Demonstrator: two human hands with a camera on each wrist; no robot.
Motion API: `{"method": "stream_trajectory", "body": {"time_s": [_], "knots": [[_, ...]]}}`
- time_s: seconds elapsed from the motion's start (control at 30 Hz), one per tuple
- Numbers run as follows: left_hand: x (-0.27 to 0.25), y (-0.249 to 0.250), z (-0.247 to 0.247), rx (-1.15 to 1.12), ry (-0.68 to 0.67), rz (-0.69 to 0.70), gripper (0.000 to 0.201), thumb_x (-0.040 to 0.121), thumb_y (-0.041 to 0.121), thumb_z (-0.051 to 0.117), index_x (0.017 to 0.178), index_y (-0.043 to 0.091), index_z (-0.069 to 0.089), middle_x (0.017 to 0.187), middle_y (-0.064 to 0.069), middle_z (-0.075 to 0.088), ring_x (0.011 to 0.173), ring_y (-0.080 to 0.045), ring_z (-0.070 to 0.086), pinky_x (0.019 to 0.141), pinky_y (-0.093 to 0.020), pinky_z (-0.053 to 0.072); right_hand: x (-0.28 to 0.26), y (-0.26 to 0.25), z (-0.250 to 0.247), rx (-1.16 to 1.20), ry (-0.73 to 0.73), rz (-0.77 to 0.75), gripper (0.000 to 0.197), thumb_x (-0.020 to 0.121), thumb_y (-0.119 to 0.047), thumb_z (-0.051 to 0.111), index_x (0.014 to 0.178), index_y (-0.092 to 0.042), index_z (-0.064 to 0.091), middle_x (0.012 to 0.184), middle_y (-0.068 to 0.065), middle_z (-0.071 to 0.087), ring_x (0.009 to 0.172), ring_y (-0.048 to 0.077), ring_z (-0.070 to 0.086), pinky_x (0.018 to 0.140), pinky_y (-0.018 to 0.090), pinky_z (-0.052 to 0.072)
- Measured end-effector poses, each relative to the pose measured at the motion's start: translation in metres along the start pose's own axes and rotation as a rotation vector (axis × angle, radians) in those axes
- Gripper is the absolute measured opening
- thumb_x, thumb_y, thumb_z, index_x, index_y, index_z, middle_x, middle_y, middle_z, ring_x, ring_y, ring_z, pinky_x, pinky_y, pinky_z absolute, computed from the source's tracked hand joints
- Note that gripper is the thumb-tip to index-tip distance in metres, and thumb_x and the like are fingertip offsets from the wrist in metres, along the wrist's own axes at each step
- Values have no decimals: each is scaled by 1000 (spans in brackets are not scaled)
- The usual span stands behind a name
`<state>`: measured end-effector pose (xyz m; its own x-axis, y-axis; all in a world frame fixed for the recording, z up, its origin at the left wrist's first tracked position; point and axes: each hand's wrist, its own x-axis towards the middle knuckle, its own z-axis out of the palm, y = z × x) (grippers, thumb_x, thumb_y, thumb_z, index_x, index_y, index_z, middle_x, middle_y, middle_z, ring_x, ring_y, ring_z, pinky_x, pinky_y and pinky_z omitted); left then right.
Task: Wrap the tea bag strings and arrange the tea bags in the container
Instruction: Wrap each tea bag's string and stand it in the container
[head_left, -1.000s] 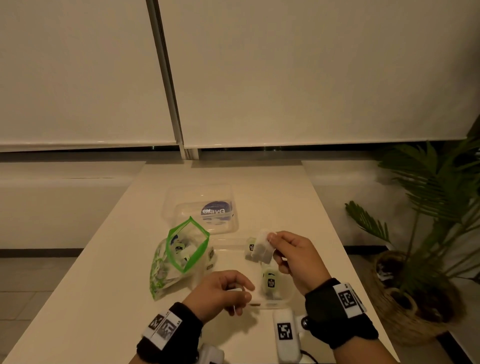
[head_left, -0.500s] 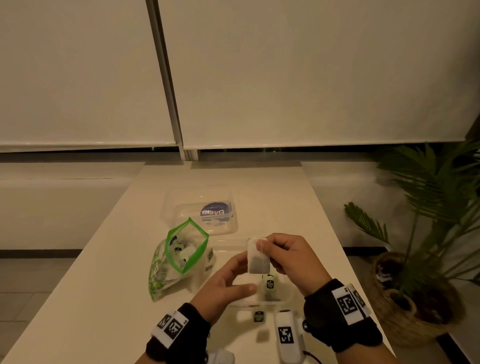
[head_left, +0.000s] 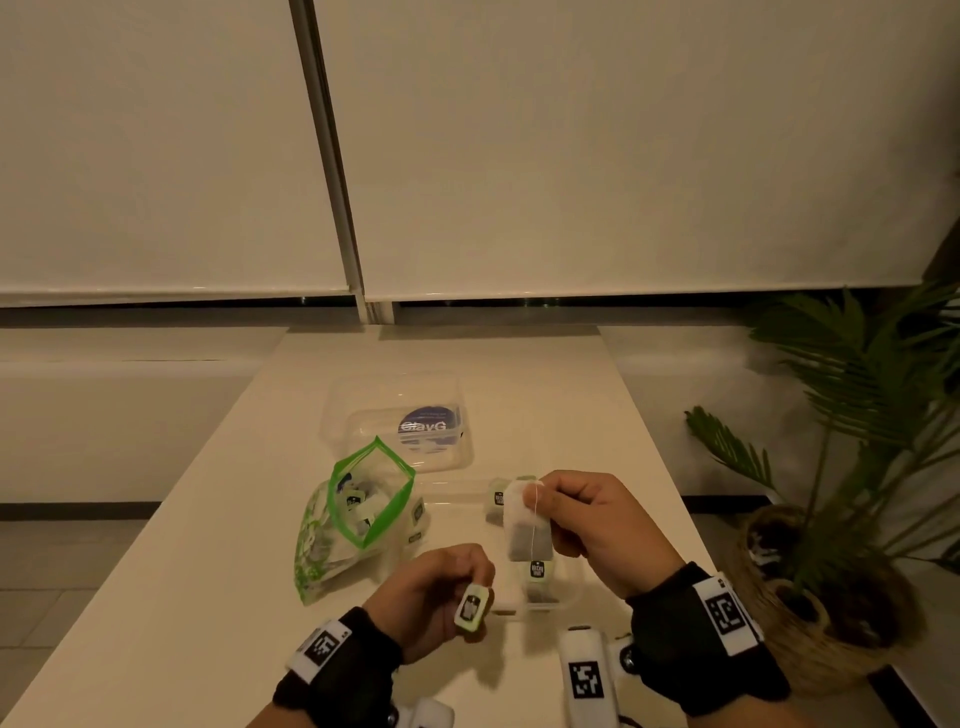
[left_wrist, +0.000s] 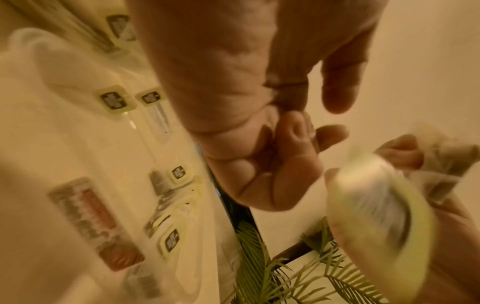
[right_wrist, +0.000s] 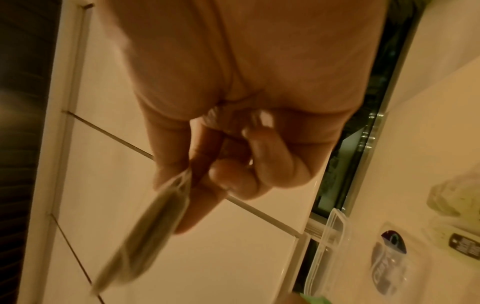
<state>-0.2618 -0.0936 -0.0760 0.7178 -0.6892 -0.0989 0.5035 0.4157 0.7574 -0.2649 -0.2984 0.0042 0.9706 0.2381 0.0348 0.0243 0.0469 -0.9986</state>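
Note:
My right hand (head_left: 582, 514) pinches the top of a white tea bag (head_left: 525, 530) and holds it upright above the clear container (head_left: 566, 597); in the right wrist view the same tea bag (right_wrist: 145, 232) hangs blurred from the fingers. A thin string runs down the bag's front. My left hand (head_left: 441, 592) pinches the string's green paper tag (head_left: 471, 607), low and left of the bag; the tag (left_wrist: 376, 197) shows blurred in the left wrist view. Other tea bags (head_left: 537, 577) lie inside the container.
An open green-edged zip pouch (head_left: 358, 514) with several tea bags lies left of the container. A clear lid with a blue label (head_left: 415, 426) sits farther back. A potted palm (head_left: 852, 467) stands right of the table (head_left: 182, 571), whose right edge is close to my right wrist.
My left hand has drawn back toward me and now holds the green tag, pulling the string down. The right hand has kept the tea bag raised, shifted slightly right.

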Motion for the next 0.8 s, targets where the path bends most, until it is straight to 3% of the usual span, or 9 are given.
{"method": "stream_trajectory", "body": {"time_s": [0.13, 0.23, 0.3, 0.37, 0.43, 0.5, 0.6, 0.67, 0.8], "knots": [[4, 17, 2, 73, 31, -26, 25, 67, 12, 62, 85, 0, 49, 65, -7, 29, 49, -15, 32, 50, -27, 40, -6, 0, 8, -49, -152, 10, 21, 82, -29, 68, 66, -14, 68, 58, 5, 44, 50, 12, 36, 48, 22, 29], [7, 32, 3, 289, 110, -51, 29, 68, 13, 63, 90, 0, 49, 71, -13, 43, 54, -19, 48, 51, -28, 44, -9, 1, 15, -62, -213, 33, 22, 85, -26, 68, 63, -22, 68, 54, -4, 47, 48, 7, 38, 49, 21, 29], [5, 37, 4, 481, 75, -71, 41, 67, 13, 62, 106, 4, 57, 93, -18, 61, 80, -23, 63, 66, -31, 53, -10, 0, 18, -68, -192, 30, 21, 85, -27, 69, 65, -19, 68, 55, -3, 46, 48, 8, 37, 49, 20, 29], [1, 31, 6, 671, -51, -127, 61, 72, 9, 61, 131, 19, 51, 123, 3, 64, 115, -19, 57, 95, -31, 48, -8, -2, 18, -60, -155, 29, 23, 84, -28, 72, 68, -11, 67, 54, -1, 45, 47, 9, 37, 47, 19, 30], [-1, 17, 15, 775, -156, -141, 57, 80, 10, 66, 131, 31, 51, 130, 18, 58, 127, -11, 49, 107, -24, 37, -7, -3, 17, -77, -128, 27, 24, 84, -28, 71, 67, -12, 66, 54, 3, 43, 47, 13, 35, 46, 22, 29], [0, 2, 25, 777, -171, -97, 37, 89, 10, 64, 120, 29, 60, 121, 12, 62, 122, -9, 52, 104, -20, 36, -5, -3, 15, -141, -96, 10, 24, 88, -25, 68, 66, -15, 68, 56, 3, 44, 49, 13, 35, 48, 23, 29], [-2, -10, 31, 607, -117, -14, 17, 94, 10, 56, 99, 20, 69, 79, -1, 64, 81, -13, 62, 87, -27, 45, -4, -4, 9, -166, -32, -16, 28, 90, -21, 66, 62, -18, 66, 56, 0, 44, 49, 11, 35, 48, 20, 30], [-3, -15, 25, 460, -63, -6, 7, 91, 18, 62, 91, 16, 68, 60, 1, 50, 57, -14, 52, 79, -34, 47, -4, -4, 4, -131, 11, -26, 26, 86, -26, 67, 65, -11, 65, 57, 4, 42, 50, 11, 35, 48, 20, 30], [-6, -13, 17, 99, -48, -56, 19, 75, 25, 62, 83, 8, 62, 63, -3, 32, 51, -15, 29, 63, -32, 45, -6, 2, -1, -22, 41, -37, 38, 79, -38, 71, 77, 0, 69, 63, 12, 44, 53, 14, 38, 48, 22, 31]]}}
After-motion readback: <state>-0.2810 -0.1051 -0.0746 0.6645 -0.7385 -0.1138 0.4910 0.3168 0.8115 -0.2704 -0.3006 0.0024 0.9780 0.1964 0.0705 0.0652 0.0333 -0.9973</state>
